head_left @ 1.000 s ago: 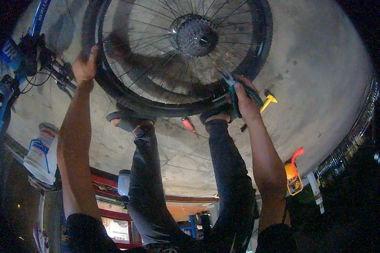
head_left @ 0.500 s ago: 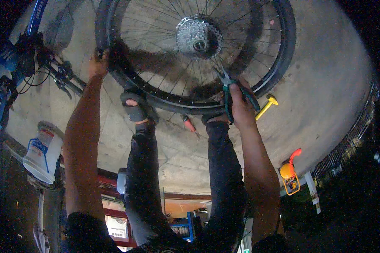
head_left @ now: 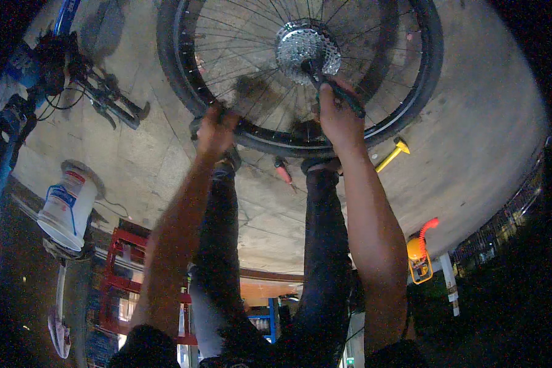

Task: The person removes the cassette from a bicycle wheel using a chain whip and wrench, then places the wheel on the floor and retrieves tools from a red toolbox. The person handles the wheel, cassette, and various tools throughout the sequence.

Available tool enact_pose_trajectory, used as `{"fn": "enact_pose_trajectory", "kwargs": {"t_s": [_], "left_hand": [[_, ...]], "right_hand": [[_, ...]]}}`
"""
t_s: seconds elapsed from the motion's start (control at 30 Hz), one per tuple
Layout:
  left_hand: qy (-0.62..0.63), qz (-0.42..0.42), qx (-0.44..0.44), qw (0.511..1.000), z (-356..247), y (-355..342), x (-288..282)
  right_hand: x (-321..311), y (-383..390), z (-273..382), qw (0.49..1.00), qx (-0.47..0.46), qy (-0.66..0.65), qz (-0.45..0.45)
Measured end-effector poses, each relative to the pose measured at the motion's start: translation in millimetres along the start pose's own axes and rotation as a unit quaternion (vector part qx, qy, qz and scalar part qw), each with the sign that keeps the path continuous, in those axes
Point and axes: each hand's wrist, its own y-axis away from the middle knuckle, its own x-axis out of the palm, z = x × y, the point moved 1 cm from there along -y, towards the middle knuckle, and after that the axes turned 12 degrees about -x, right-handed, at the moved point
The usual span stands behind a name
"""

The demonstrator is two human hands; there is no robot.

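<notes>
A bicycle wheel with a black tyre [head_left: 433, 67] is in front of me, its silver cassette [head_left: 290, 51] facing up. My right hand [head_left: 339, 122] is closed around pliers [head_left: 352, 103] with dark green handles. The jaws of the pliers reach the hub opening in the middle of the cassette; their very tips are hard to make out. At the wheel's near left edge, my left hand [head_left: 216, 134] is closed on the tyre, its fingers partly hidden and slightly blurred. My feet are under the wheel's near edge.
A red-handled screwdriver [head_left: 283, 172] lies between my feet, and a yellow hammer [head_left: 398, 150] lies to the right of the wheel. At left are a blue bicycle [head_left: 21, 64] and a white bucket [head_left: 69, 207]. An orange machine with a red hose [head_left: 418, 251] stands at lower right.
My left hand has slid along the tyre toward me and to the right. My right hand has brought the pliers forward onto the cassette's centre. The view has shifted slightly.
</notes>
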Motion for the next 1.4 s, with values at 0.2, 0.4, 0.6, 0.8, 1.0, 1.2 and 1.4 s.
{"fn": "enact_pose_trajectory", "kwargs": {"t_s": [0.2,0.4,0.6,0.8,1.0,1.2,1.4], "left_hand": [[0.278,0.235,-0.137,0.921,-19.0,174.3,64.0],[0.042,0.355,-0.095,0.929,-90.5,222.4,42.1],[-0.135,0.395,0.166,0.893,-95.4,181.4,0.6],[-0.322,0.306,0.171,0.879,-62.2,78.2,-23.5],[-0.391,0.159,0.291,0.858,-88.9,13.3,18.7],[-0.16,-0.048,0.44,0.882,-98.7,-32.9,52.2],[-0.124,-0.103,0.431,0.888,-85.0,-47.8,82.9]], "right_hand": [[-1.4,-12.4,4.3,0.992,-0.077,0.095,0.009],[-5.5,-19.0,17.1,0.96,-0.205,0.188,0.032],[-2.7,-16.0,30.3,0.946,-0.08,0.301,0.092],[11.3,-20.4,29.7,0.983,-0.033,0.179,0.014],[15.1,-36.8,24.8,0.947,0.053,0.299,0.108],[8.7,-42.6,39.4,0.92,-0.106,0.36,0.114],[17.2,-61.1,28.2,0.904,-0.024,0.415,0.099]]}}
